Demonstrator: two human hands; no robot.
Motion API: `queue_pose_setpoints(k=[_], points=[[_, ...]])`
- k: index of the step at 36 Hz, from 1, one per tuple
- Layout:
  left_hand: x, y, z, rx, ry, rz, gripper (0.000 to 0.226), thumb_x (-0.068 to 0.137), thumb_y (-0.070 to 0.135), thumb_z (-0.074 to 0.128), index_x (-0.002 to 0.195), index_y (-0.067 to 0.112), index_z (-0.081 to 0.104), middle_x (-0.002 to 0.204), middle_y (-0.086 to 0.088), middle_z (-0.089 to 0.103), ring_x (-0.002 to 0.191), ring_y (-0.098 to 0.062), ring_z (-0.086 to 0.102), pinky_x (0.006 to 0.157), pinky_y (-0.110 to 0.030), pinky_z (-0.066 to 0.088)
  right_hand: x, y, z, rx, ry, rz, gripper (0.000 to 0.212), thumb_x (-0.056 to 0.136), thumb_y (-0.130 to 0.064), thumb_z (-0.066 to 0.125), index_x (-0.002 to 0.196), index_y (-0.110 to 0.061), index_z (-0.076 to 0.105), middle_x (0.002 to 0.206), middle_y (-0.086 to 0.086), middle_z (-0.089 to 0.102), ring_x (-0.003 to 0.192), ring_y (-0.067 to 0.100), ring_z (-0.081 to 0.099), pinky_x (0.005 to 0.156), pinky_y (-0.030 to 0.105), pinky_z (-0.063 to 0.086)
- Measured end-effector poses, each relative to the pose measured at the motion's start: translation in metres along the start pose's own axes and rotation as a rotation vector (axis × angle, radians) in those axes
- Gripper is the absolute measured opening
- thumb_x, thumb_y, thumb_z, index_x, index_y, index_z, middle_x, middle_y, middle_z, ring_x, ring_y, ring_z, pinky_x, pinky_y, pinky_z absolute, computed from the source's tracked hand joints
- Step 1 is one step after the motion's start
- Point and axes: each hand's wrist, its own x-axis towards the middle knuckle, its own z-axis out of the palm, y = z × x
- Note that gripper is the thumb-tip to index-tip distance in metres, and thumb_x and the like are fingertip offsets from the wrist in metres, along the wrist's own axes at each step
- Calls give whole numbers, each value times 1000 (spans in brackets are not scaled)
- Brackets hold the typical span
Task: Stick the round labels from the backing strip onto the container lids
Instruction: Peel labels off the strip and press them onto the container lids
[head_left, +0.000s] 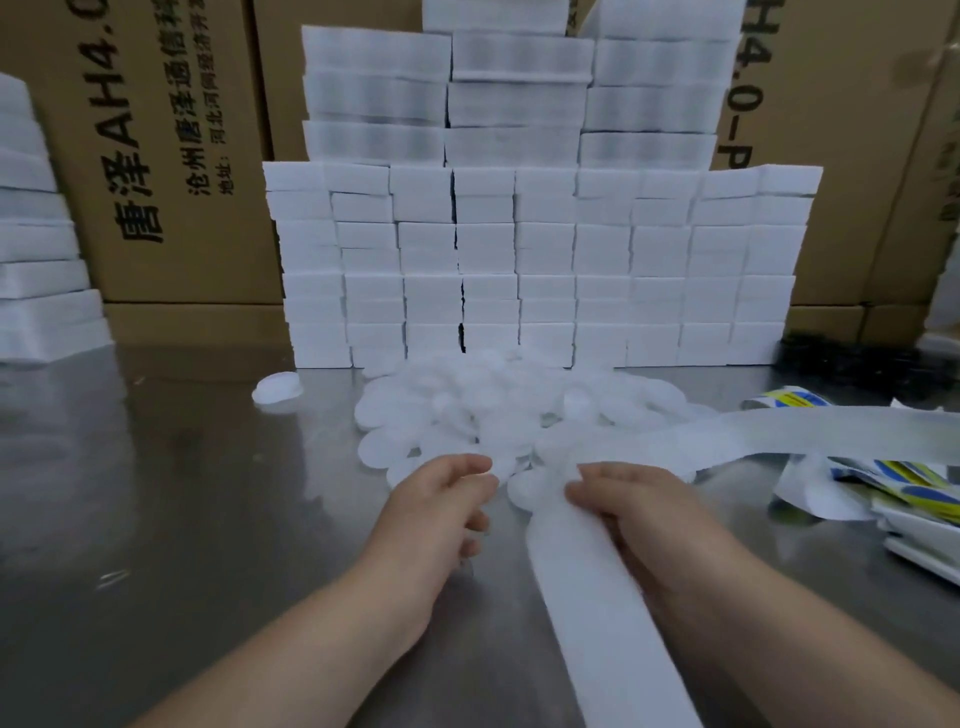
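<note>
The person stands at a shiny metal table (182, 493). A big heap of white round lids (467, 410) lies in the middle, close to both hands, so each lid is easy to reach. One lid (277, 388) lies alone to the left. The right hand (639, 504) grips the long white backing strip (597, 613), likely to hold it steady. The strip runs past that hand and bends off to the right. The left hand (447, 499) is just beside it at the edge of the heap, fingers curled. It is too blurry to tell if it pinches a label. Blue and yellow printed paper (904, 486) lies at the right. White foam blocks (545, 260) are stacked behind. The brown boxes (171, 156) read "唐泽AH4.0" and "沧州唐泽通信".
</note>
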Motion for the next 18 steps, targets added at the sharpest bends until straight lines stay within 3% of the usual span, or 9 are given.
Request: queue_pose_setpoints(k=[3,6,10,14,18], points=[[-2,0,2,29,-32,-5,8,87,24,59,88,24,67,75,3,68,68,-14,62,57,-25,48,-10,-1,7,-82,-208,-79,16,84,-2,57,84,-4,73,89,20,71,82,34,66,83,43,49],[-2,1,2,-11,-68,-65,16,86,32,60,82,19,69,75,0,72,71,-16,68,60,-25,49,-19,0,11,-184,-406,-143,20,72,-8,63,88,-12,75,97,13,72,98,33,66,94,44,47],[-4,2,-1,-95,-171,-204,25,86,34,58,89,13,71,86,-8,73,76,-21,70,68,-29,52,-23,2,11,-195,-606,-117,22,64,-7,61,81,-14,74,85,7,70,84,20,63,85,34,49],[-6,5,-5,-104,-352,-419,54,90,41,46,114,-5,61,101,-27,63,91,-35,59,84,-40,46,-24,1,12,-212,-643,-137,22,63,-5,60,76,-16,73,82,8,64,82,18,57,80,31,45],[-5,7,-4,-100,-401,-483,37,88,41,51,92,5,63,78,-18,46,79,-30,51,75,-34,46,-29,-7,11,-221,-753,-137,34,62,-1,57,82,-21,76,85,5,66,85,16,59,82,30,45]])
